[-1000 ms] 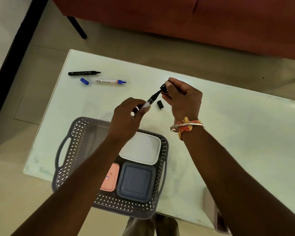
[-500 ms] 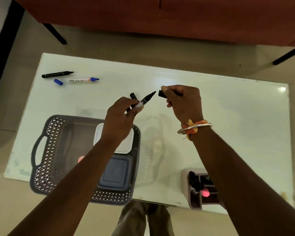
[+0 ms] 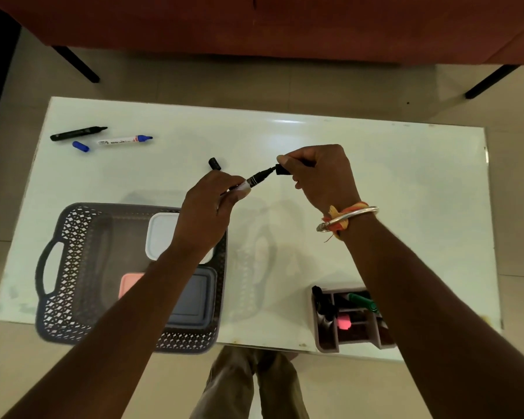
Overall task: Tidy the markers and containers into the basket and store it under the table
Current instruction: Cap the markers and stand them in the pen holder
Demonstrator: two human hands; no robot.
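Over the middle of the table (image 3: 375, 176), the left hand (image 3: 206, 216) grips a marker (image 3: 256, 179) by its barrel while the right hand (image 3: 318, 176) pinches a black cap (image 3: 281, 169) at its tip. The basket (image 3: 73, 267), holding 3 lidded containers, overhangs the near left edge. 2 uncapped markers lie at the far left corner.
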